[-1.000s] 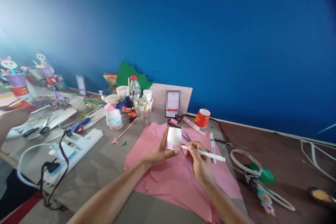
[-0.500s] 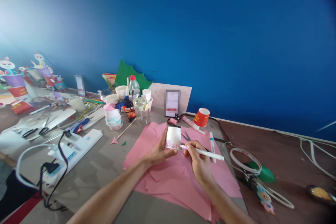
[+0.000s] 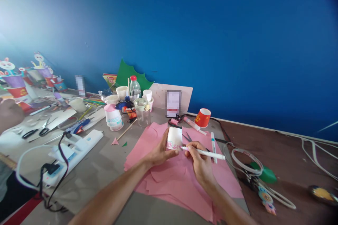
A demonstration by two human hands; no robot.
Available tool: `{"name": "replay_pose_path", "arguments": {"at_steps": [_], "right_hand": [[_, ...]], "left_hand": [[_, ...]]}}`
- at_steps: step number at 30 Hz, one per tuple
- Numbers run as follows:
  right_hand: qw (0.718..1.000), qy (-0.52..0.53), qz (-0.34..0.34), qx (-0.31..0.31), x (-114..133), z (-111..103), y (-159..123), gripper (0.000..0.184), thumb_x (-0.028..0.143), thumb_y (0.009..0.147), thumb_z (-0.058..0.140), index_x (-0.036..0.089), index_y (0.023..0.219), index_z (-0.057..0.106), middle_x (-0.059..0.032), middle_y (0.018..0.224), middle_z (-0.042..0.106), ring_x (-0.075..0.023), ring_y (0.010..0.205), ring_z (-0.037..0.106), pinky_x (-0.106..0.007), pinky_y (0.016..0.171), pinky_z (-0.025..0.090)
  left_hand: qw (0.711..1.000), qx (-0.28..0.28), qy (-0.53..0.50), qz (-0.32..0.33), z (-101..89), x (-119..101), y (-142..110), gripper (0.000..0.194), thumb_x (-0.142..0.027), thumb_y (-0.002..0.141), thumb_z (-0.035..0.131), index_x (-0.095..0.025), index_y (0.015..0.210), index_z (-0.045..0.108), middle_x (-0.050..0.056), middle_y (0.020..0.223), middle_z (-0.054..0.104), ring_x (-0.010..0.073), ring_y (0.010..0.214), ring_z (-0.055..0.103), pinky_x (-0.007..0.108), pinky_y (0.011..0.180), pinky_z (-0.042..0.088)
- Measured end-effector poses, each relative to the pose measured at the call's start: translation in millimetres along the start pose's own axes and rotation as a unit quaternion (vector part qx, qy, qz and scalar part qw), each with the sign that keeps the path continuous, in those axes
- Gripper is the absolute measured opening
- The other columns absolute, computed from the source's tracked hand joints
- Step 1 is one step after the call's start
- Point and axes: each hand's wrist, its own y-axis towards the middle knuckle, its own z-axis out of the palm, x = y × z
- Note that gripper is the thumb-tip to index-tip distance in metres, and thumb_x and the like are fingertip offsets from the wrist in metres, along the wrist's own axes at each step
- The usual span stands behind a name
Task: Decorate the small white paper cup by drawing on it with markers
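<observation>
My left hand (image 3: 161,153) grips a white paper cup (image 3: 174,136) from its left side, thumb along the lower edge. Pink drawn marks run along the cup's lower part. In my right hand (image 3: 198,160) is a white marker (image 3: 211,154), its tip at the lower right of the cup, by the pink marks. Both hands are over a stack of pink paper sheets (image 3: 171,190). Scissors (image 3: 188,137) lie partly hidden just behind the cup. Another marker (image 3: 213,144), with a teal band, rests to the right on the paper.
A red paper cup (image 3: 202,118) and a phone (image 3: 173,103) stand behind. To the left are stacked decorated cups (image 3: 113,117), a glass jar (image 3: 142,112), a power strip (image 3: 87,147) with cords and a glue gun (image 3: 79,126). Another person's hand (image 3: 10,114) shows at far left.
Another person's hand has come into view at the far left. My hands, the cup and the marker are almost where they were; the marker tip has shifted very slightly.
</observation>
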Motion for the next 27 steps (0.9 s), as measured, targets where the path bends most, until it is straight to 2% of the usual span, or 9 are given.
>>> {"name": "replay_pose_path", "arguments": {"at_steps": [6,12,17,19,22,25,27], "right_hand": [[1.000,0.004,-0.004,0.027,-6,-3,1,0.027,0.042,0.079,0.064,0.022,0.062,0.057,0.0039,0.051,0.050,-0.0142,0.054,0.046,-0.028,0.059,0.039],[0.997,0.074,0.011,-0.012,-11,-3,3,0.025,0.044,0.078,0.067,0.022,0.069,0.059,0.0029,0.055,0.055,-0.0149,0.055,0.050,-0.027,0.056,0.039],[0.996,0.083,0.009,-0.010,-12,-2,3,0.025,0.043,0.078,0.069,0.022,0.069,0.060,0.0028,0.056,0.056,-0.0144,0.055,0.051,-0.026,0.054,0.040],[0.996,0.090,0.012,-0.009,-11,-2,2,0.025,0.043,0.078,0.070,0.021,0.070,0.061,0.0030,0.056,0.056,-0.0140,0.055,0.051,-0.026,0.055,0.040],[0.995,0.100,0.018,-0.011,-9,-2,3,0.026,0.044,0.077,0.071,0.022,0.069,0.060,0.0032,0.055,0.056,-0.0139,0.054,0.050,-0.026,0.054,0.039],[0.994,0.104,0.021,-0.014,-8,-2,3,0.026,0.044,0.076,0.072,0.022,0.068,0.060,0.0033,0.054,0.056,-0.0138,0.054,0.050,-0.026,0.055,0.039],[0.994,0.103,0.019,-0.012,-8,-2,3,0.026,0.044,0.077,0.071,0.022,0.069,0.061,0.0032,0.055,0.057,-0.0138,0.055,0.050,-0.026,0.055,0.040]], "left_hand": [[1.000,0.009,-0.018,0.000,1.4,-1,0,0.099,-0.057,0.075,0.074,-0.022,0.151,0.021,0.008,0.106,0.057,0.0204,0.087,0.054,0.032,0.076,0.048],[1.000,0.003,-0.025,-0.016,1.8,-4,0,0.101,-0.060,0.072,0.073,-0.022,0.151,0.023,0.007,0.107,0.057,0.0198,0.087,0.051,0.033,0.079,0.046],[0.999,-0.001,-0.043,-0.020,4.2,-9,1,0.103,-0.061,0.070,0.074,-0.024,0.152,0.023,0.009,0.117,0.058,0.0192,0.086,0.052,0.031,0.076,0.047],[0.999,-0.008,-0.041,-0.018,4.2,-10,1,0.104,-0.061,0.069,0.074,-0.024,0.152,0.023,0.011,0.125,0.056,0.0218,0.092,0.054,0.034,0.080,0.048],[0.999,-0.009,-0.038,-0.021,2.2,-9,1,0.101,-0.059,0.072,0.073,-0.025,0.153,0.022,0.012,0.139,0.049,0.0288,0.111,0.053,0.039,0.091,0.048],[0.999,-0.013,-0.034,-0.021,0.0,-7,0,0.096,-0.058,0.077,0.069,-0.026,0.153,0.022,0.012,0.149,0.041,0.0336,0.132,0.040,0.042,0.102,0.043],[1.000,-0.015,-0.025,-0.005,0.0,-7,0,0.097,-0.060,0.076,0.070,-0.023,0.153,0.023,0.014,0.150,0.041,0.0355,0.138,0.033,0.043,0.107,0.039]]}}
